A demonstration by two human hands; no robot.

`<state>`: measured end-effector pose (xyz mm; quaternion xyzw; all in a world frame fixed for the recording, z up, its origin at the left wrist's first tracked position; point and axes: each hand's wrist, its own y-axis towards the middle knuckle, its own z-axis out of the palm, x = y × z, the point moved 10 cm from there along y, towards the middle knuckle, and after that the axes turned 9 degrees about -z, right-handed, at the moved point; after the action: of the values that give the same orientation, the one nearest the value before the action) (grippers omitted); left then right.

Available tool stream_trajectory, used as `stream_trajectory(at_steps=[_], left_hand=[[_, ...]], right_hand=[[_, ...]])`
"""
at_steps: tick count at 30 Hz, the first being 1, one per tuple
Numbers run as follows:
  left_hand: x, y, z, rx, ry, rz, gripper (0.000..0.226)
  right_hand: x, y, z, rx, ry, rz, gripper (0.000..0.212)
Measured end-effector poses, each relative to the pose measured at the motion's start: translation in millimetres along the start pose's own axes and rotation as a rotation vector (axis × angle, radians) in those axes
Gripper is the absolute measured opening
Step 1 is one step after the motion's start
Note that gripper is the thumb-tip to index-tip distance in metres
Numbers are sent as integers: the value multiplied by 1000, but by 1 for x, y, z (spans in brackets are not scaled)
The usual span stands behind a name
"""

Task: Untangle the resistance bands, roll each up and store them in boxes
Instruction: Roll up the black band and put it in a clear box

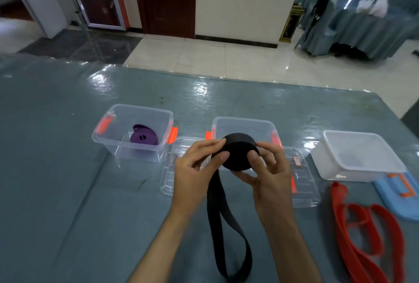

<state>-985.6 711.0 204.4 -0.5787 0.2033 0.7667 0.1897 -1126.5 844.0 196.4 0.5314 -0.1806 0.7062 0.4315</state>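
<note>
1. Both hands hold a black band [240,152] above the table [68,169]: the left hand [195,167] pinches the near left edge of the rolled part between thumb and fingers, and the right hand [268,169] grips the right side, thumb on the front face and fingers curled behind.
2. Most of that band is wound into a thick round coil; the loose rest hangs from the coil between the forearms as a long loop reaching the bottom edge of the view.
3. Just behind the coil stands an open clear box [244,124] with orange latches. Two clear lids [303,183] lie flat on the table under and beside the hands.
4. Farther left, another open clear box [113,137] with orange latches holds a rolled purple band [144,138] on its floor.
5. To the right sits an open white box [340,164], and beside it a blue lid [394,194] with an orange handle lies flat.
6. Near that lid, a red band [362,232] lies unrolled and looped over itself on the table's right side.
</note>
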Motion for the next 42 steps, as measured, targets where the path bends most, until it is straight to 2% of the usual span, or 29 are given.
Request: stream_trajectory(at_steps=[3, 8, 11, 15, 20, 25, 29, 33, 37, 39, 42], left_hand=[[-2, 4, -13, 47, -46, -47, 26], [-4, -3, -19, 25, -138, -49, 16], [9, -11, -9, 122, -98, -116, 20], [4, -14, -2, 219, -73, -112, 30], [0, -20, 7, 147, -53, -124, 29], [-9, -15, 32, 195, -32, -119, 31], [-12, -10, 50, 92, -17, -108, 25], [-8, -17, 79, 51, 30, -37, 15], [-12, -22, 108, 130, 119, -11, 25], [-11, -24, 119, 98, 157, 5, 26], [-3, -33, 136, 11, 167, 21, 20]], right_hand=[[-4, -9, 8, 20, -47, 30, 24], [4, -27, 3, -6, -164, 18, 39], [12, -37, -9, -96, -156, -12, 40], [12, -44, -12, -82, -116, 6, 23], [29, -33, -15, -77, -132, -34, 28], [30, -18, -23, -17, -14, -4, 40], [40, 1, -45, 86, -126, 13, 18], [55, 18, -74, 99, -77, -30, 22], [53, 30, -100, 112, 1, -2, 21], [49, 32, -112, 149, -18, 42, 17], [49, 33, -134, 176, -55, 66, 22]])
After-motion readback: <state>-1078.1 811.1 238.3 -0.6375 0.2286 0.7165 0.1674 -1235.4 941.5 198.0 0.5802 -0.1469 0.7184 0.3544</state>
